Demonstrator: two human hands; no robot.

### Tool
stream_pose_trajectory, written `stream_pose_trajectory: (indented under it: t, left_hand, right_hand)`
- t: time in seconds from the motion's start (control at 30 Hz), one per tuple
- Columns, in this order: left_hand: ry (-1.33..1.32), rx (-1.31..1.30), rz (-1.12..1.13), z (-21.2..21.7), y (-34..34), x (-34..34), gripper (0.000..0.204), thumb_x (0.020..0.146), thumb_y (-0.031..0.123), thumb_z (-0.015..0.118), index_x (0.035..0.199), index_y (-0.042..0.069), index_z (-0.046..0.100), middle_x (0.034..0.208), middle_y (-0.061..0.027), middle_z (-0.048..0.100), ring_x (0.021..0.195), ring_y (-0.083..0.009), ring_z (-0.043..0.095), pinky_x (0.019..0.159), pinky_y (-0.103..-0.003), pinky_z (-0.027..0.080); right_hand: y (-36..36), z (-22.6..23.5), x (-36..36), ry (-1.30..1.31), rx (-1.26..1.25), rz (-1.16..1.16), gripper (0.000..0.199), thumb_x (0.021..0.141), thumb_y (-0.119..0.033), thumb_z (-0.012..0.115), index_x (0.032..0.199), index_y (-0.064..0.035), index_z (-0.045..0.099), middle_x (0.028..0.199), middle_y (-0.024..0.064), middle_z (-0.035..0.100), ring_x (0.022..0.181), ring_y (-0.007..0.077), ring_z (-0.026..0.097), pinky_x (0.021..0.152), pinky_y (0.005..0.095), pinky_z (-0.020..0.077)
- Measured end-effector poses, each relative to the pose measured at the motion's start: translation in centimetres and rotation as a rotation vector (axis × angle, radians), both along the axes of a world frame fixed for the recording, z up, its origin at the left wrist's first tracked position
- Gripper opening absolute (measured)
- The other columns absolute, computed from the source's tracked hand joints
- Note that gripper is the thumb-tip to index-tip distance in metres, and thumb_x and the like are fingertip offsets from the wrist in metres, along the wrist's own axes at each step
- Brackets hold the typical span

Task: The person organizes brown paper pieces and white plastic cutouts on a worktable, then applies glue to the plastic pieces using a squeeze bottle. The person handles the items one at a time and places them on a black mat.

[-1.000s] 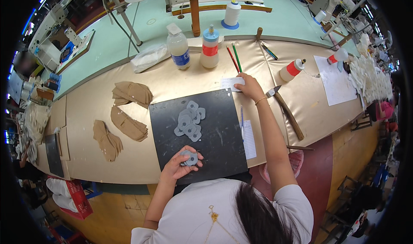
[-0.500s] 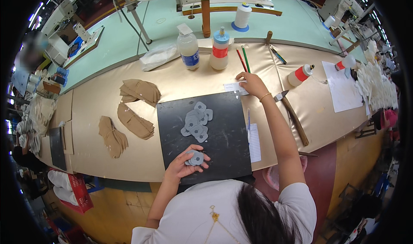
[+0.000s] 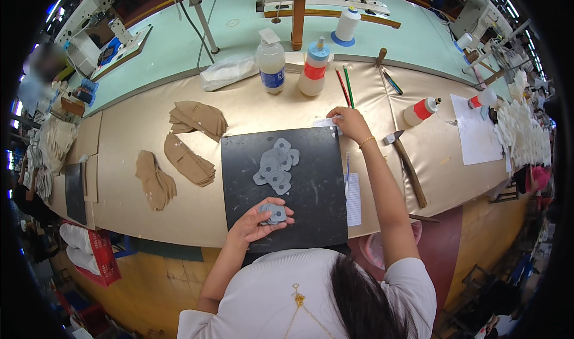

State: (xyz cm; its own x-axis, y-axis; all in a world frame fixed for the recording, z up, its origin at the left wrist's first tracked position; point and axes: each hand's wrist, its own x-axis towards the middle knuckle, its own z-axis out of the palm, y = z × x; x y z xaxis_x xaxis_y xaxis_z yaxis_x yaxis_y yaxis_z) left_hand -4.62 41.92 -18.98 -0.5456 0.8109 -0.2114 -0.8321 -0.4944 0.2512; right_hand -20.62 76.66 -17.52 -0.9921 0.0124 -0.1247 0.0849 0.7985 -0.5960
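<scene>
My left hand is closed around a small stack of grey pieces, rounded squares with a dark round spot in the middle. It is over the near part of a black mat. Farther up the mat lies a loose heap of similar grey pieces. At the mat's far right corner, the fingers of my right hand pinch a small white paper slip, partly covered by the hand.
Brown cut-piece stacks lie left of the mat. Behind stand a clear bottle and a blue-capped bottle, beside pencils. To the right are a hammer, a red-banded bottle and a lined paper.
My right hand has moved slightly left, farther over the paper slip, which now shows less and looks shifted. My left hand still holds its grey stack, tilted a little differently. The view has shifted slightly.
</scene>
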Motion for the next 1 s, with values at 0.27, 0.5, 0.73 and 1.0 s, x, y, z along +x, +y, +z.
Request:
stream_pose_trajectory:
  t: [0.27,0.5,0.73,1.0]
  left_hand:
    - [-0.095,0.042,0.187,0.4,0.1,1.5,0.047,0.091,0.011,0.062,0.132,0.0,0.042,0.123,-0.0298,0.052,0.116,-0.0423,0.055,0.095,-0.04,0.054]
    - [-0.201,0.143,0.182,0.6,0.6,1.3,0.05,0.091,0.008,0.059,0.136,0.0,0.039,0.131,-0.0333,0.045,0.125,-0.0476,0.045,0.101,-0.043,0.049]
    - [-0.131,0.082,0.112,1.2,1.4,1.6,0.048,0.093,0.018,0.06,0.132,-0.003,0.041,0.127,-0.0309,0.048,0.117,-0.042,0.054,0.098,-0.042,0.052]
    - [-0.113,-0.035,0.149,1.8,1.3,2.1,0.049,0.096,0.031,0.055,0.133,0.002,0.042,0.117,-0.0188,0.057,0.109,-0.0286,0.061,0.087,-0.033,0.057]
  right_hand:
    - [-0.1,0.4,1.2,-0.019,-0.065,-0.116,0.017,0.08,-0.009,0.065,0.096,-0.0119,0.071,0.099,0.0133,0.068,0.094,0.03,0.063,0.085,0.0375,0.0489]
    - [-1.6,2.8,5.9,0.464,-0.085,-0.138,0.025,0.08,-0.016,0.072,0.103,-0.0089,0.067,0.112,0.0103,0.057,0.108,0.0295,0.056,0.092,0.0388,0.045]
    - [-10.3,8.3,15.1,-0.001,-0.473,0.493,0.067,0.069,-0.027,0.082,0.128,-0.01,0.056,0.135,0.0117,0.048,0.126,0.0296,0.046,0.104,0.0381,0.0384]
    - [-13.8,6.9,16.9,-0.028,-0.321,0.532,0.06,0.076,-0.034,0.075,0.127,-0.009,0.057,0.137,0.0114,0.05,0.125,0.0297,0.048,0.1,0.0388,0.0383]
